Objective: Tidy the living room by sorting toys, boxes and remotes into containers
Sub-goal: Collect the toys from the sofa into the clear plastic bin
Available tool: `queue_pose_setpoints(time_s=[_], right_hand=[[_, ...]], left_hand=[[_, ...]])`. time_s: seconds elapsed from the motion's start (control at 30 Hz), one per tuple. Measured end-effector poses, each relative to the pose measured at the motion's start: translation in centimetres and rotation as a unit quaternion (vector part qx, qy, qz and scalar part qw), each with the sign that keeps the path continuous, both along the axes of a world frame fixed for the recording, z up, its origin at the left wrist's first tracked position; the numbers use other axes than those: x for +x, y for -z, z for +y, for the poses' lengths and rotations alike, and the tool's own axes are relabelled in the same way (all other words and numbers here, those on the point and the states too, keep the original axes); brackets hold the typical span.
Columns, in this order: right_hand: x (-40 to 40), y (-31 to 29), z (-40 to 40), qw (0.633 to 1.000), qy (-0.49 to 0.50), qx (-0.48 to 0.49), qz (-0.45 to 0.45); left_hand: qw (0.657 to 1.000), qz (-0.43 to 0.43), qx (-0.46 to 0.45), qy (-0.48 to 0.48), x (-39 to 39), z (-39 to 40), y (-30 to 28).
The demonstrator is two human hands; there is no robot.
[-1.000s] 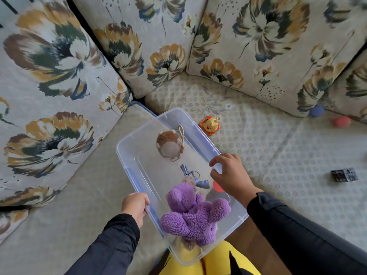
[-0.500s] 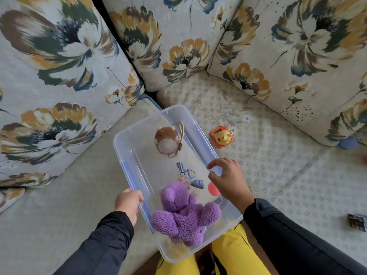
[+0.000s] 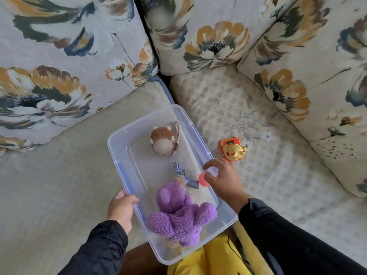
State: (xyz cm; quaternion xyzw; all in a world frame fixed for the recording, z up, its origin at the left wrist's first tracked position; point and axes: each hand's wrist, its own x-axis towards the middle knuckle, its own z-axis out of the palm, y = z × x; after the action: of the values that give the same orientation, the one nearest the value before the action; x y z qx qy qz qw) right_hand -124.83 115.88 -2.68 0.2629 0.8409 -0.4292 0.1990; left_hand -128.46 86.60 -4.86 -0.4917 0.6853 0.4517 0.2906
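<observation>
The clear bin (image 3: 119, 147) rests on the sofa seat (image 3: 49, 175), tilted toward the corner. The left hand (image 3: 121, 209) grips its left rim, fingers curled over the edge. The right hand (image 3: 222, 181) hovers at the right rim, its grip apart, fingers loosely spread and holding nothing. Just left of this hand, inside the bin, lie a pink ball (image 3: 202, 178) and a toy gun (image 3: 184, 176); nearer the person lies a purple plush (image 3: 178, 215), farther away a brown plush (image 3: 161, 141). Beyond the right fingertips, on the seat, sits a gold toy (image 3: 233, 149).
</observation>
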Motion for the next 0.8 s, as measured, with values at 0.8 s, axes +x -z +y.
queue_pose_setpoints(time_s=[0.8], right_hand=[[-2.6, 6.4, 3.8, 0.964, -0.043, 0.23, -0.123]], left_hand=[[0.891, 0.014, -0.254, 0.376, 0.6, 3.0, 1.2]])
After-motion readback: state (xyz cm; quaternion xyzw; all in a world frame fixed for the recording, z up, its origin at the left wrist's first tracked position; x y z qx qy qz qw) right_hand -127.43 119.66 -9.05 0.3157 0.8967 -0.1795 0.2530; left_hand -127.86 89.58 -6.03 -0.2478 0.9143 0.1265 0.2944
